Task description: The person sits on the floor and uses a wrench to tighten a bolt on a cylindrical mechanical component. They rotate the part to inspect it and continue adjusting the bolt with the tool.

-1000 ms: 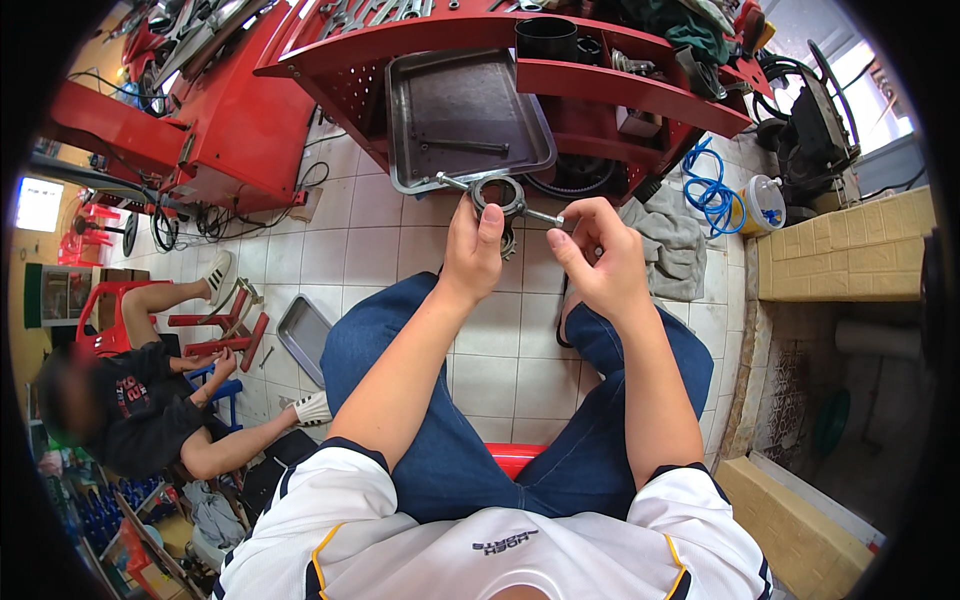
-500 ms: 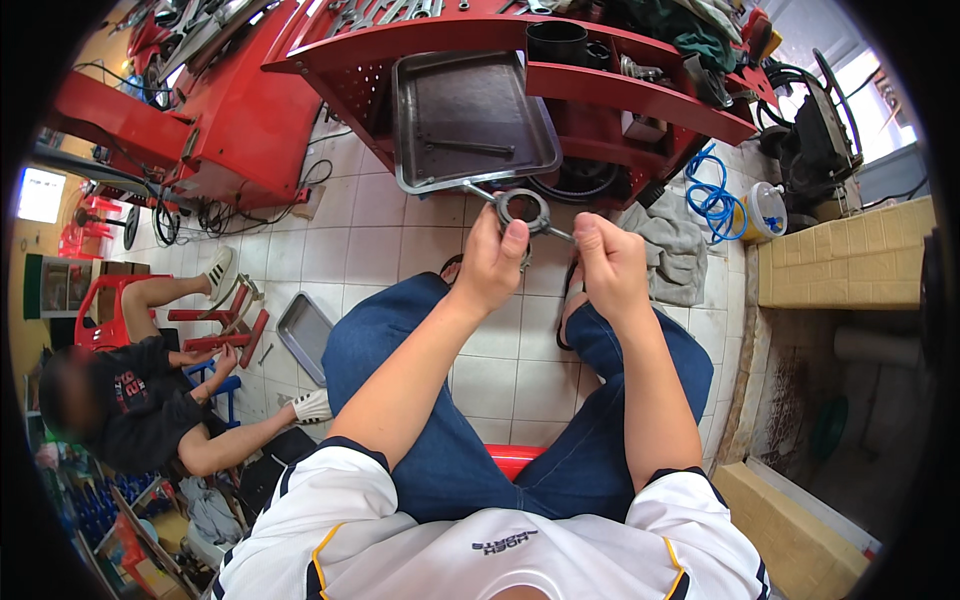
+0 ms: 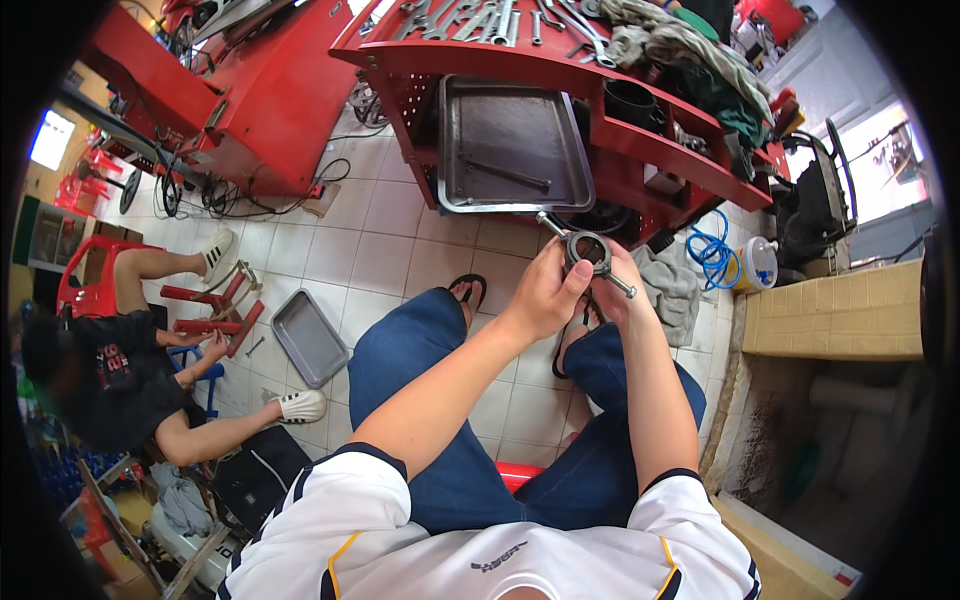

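Note:
A dark metal ring (image 3: 588, 251) with a bolt-like rod standing out on two opposite sides is held up in front of me, over the space between my knees and the red cart. My left hand (image 3: 550, 290) is closed on the ring's left side, its thumb pressed near the rim. At the ring's lower right, my right hand (image 3: 625, 282) curls against it, beside the rod with the hex-shaped end. Its fingers are mostly hidden behind the ring. Just beyond, a grey metal tray (image 3: 515, 120) juts from the cart with a dark rod (image 3: 505, 172) lying in it.
The red tool cart (image 3: 480, 55) carries several wrenches (image 3: 500, 22) and rags. Another tray (image 3: 308, 335) lies on the tiled floor at left, near a seated person (image 3: 110, 375). A blue hose (image 3: 710, 250), a lidded bucket (image 3: 757, 262) and a grey cloth (image 3: 665, 295) are to the right.
The ring has turned so its rods slant from upper left to lower right. My right hand has left the rod's end and moved in against the ring. The view has shifted.

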The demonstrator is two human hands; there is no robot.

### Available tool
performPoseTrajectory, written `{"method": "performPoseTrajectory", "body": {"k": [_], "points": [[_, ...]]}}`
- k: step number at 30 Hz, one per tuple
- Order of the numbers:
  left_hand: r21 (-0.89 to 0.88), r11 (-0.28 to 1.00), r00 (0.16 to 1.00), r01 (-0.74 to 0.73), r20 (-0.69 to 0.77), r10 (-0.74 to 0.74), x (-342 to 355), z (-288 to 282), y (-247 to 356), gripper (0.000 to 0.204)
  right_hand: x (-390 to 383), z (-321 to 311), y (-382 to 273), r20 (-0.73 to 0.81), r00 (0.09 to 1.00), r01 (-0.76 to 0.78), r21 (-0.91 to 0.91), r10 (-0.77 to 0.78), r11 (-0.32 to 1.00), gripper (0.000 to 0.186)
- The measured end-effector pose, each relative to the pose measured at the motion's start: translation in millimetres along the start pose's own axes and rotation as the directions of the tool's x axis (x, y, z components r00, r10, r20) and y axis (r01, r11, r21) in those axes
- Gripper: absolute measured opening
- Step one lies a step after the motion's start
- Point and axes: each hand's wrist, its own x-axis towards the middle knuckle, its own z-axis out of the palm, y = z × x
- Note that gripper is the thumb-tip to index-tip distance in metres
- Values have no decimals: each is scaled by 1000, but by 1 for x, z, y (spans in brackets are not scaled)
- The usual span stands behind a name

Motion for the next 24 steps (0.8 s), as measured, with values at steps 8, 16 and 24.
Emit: {"method": "performPoseTrajectory", "body": {"k": [8, 16, 24], "points": [[-273, 938, 960, 213, -121, -253, 11, -28, -14, 57, 135, 49, -5, 262, 923, 382, -713, -282, 587, 37], [-594, 701, 818, 395, -120, -563, 20, -30, -18, 59, 196, 76, 23, 498, 842, 531, -694, -208, 487, 37], [-595, 703, 815, 390, -132, -564, 22, -32, -16, 61, 188, 80, 22, 484, 853, 520, -749, -197, 411, 34]]}}
